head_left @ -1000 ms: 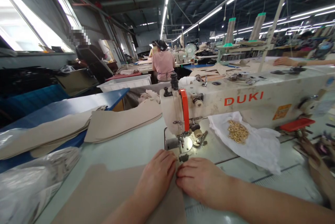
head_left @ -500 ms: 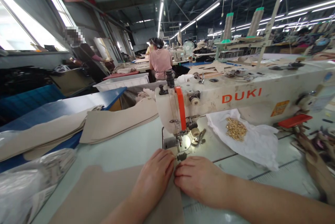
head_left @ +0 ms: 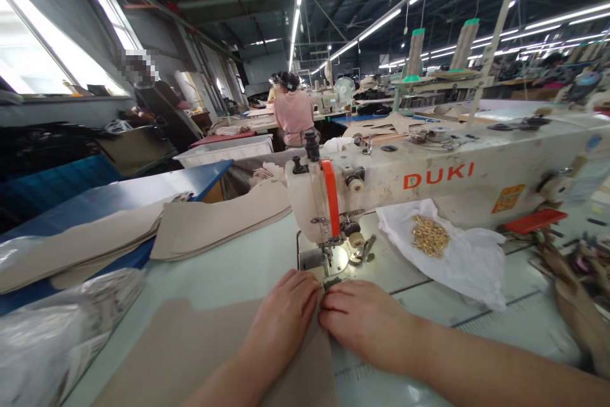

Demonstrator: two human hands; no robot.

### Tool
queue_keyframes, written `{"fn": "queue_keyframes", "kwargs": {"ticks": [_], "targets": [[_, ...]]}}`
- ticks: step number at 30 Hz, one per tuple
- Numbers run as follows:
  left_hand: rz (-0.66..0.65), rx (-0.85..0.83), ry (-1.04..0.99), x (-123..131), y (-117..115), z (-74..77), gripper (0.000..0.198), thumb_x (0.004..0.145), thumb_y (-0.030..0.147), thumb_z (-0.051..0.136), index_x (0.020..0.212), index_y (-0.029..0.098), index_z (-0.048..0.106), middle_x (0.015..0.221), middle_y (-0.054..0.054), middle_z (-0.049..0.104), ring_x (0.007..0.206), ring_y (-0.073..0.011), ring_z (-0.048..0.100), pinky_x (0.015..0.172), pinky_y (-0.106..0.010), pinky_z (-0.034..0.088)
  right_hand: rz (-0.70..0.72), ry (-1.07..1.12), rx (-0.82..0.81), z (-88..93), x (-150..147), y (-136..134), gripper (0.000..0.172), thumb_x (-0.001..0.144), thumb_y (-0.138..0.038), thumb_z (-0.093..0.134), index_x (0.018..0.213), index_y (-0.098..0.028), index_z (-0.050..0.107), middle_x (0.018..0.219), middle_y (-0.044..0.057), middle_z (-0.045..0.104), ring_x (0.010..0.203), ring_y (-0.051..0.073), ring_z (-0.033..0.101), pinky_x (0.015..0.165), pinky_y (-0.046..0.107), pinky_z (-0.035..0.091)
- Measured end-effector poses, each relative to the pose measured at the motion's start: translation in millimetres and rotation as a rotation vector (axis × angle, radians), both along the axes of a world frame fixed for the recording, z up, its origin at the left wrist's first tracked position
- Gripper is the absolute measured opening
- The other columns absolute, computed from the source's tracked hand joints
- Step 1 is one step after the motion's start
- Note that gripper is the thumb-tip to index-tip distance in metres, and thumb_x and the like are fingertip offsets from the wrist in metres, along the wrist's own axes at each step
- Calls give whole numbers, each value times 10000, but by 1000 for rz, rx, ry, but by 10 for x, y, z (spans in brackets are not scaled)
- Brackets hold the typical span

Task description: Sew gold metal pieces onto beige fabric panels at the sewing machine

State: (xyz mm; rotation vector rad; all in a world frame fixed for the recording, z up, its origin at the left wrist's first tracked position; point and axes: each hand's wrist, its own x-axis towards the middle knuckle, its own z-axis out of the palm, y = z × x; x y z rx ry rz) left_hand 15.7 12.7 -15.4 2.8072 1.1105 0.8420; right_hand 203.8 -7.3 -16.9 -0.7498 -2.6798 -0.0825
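While fingers of our left hand (head_left: pixel 284 315) and right hand (head_left: pixel 366 321) curl closed, pinching beige panel (head_left: pixel 190 343) by its edge, panel lies on bench (head_left: pixel 233 270) just before sewing machine (head_left: pixel 381 172); we see no stitching yet; stacked pieces (head_left: pixel 223 220) beyond seem unstitched.

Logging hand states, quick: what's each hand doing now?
Left hand: on the beige panel; grip can't be told.
Right hand: curled at the panel's edge; grip can't be told.

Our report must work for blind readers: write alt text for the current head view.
A person's left hand and right hand lie close together at the edge of a beige panel at a DUKI sewing machine. Gold-coloured metal pieces lie on a white sheet at right; stacked beige panels lie at left.
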Motion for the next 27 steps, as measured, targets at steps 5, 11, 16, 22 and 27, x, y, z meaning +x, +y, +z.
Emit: {"fn": "queue_keyframes", "kwargs": {"ticks": [5, 11, 16, 22, 27], "targets": [[9, -38, -11, -9, -7, 15, 142, 904, 161, 475, 840, 188, 598, 843, -39, 662, 804, -185, 594, 741, -330, 526, -82, -8, -2, 42, -23, 8, 102, 903, -183, 531, 949, -149, 616, 956, 62, 620, 950, 188, 531, 907, 323, 428], [9, -37, -15, 4, -22, 79, 145, 871, 130, 490, 831, 193, 615, 845, -35, 681, 799, -179, 608, 750, -322, 539, -109, 5, -19, 32, -41, 16, 140, 920, -189, 492, 962, -149, 619, 972, 68, 621, 969, 195, 531, 919, 335, 424], [5, -18, -23, 6, -17, 92, 155, 862, 116, 494, 820, 192, 623, 833, -36, 687, 789, -180, 618, 743, -320, 549, -113, -22, -10, 42, -42, 25, 111, 900, -178, 525, 940, -150, 625, 970, 73, 625, 973, 199, 533, 918, 335, 420], [8, -27, -65, -44, -40, 79, 177, 862, 118, 491, 897, 201, 643, 895, -42, 703, 842, -175, 638, 767, -316, 556, -113, -65, 9, 100, -55, 10, 79, 884, -173, 562, 920, -144, 626, 965, 72, 626, 953, 205, 538, 894, 338, 428], [18, -30, -65, -49, -62, 88, 180, 863, 129, 487, 887, 196, 652, 881, -46, 710, 828, -175, 647, 755, -313, 562, -96, -102, 45, 158, -72, 24, 93, 896, -182, 545, 888, -144, 629, 909, 71, 629, 883, 204, 548, 836, 346, 443]]}}
